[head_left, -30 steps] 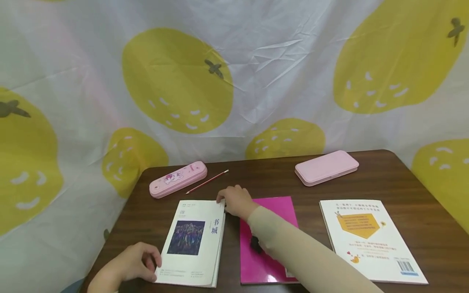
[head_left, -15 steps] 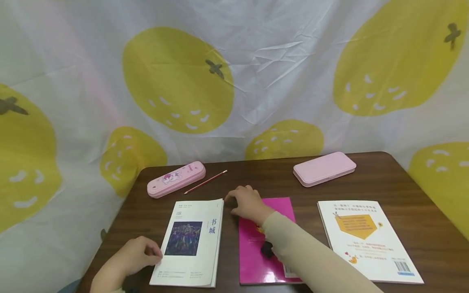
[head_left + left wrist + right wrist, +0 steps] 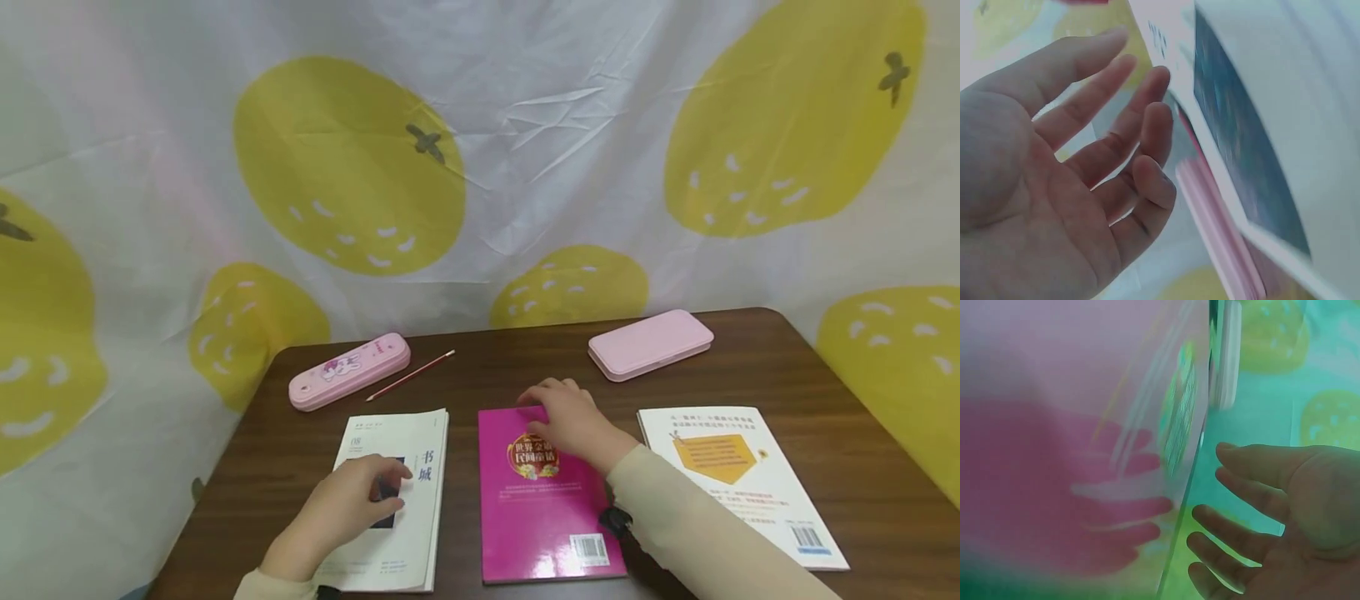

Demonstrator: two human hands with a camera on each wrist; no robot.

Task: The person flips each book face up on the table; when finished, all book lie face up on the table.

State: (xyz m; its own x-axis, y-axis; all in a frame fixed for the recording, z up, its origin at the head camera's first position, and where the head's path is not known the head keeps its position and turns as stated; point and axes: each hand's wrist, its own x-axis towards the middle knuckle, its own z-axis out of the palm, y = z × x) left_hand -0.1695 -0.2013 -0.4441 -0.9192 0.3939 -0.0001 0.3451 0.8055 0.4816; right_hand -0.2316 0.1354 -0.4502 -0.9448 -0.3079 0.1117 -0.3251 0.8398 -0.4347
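My left hand is over the white book with a dark picture on its cover, at the left of the table. Its fingers bend loosely and hold nothing; in the left wrist view the hand faces the cover. The magenta book lies in the middle, barcode toward me. Over its top edge is my right hand, fingers relaxed. From the right wrist view, that hand is apart from the glossy magenta cover, which mirrors its fingers.
Another white book with an orange patch lies to the right. Behind are a pink rabbit pencil case, a red pencil and a plain pink case. A fruit-print curtain hangs beyond the brown table.
My right hand has left the white book's top right corner and moved right over the magenta book. My left hand has gone from its lower left edge to over its cover.
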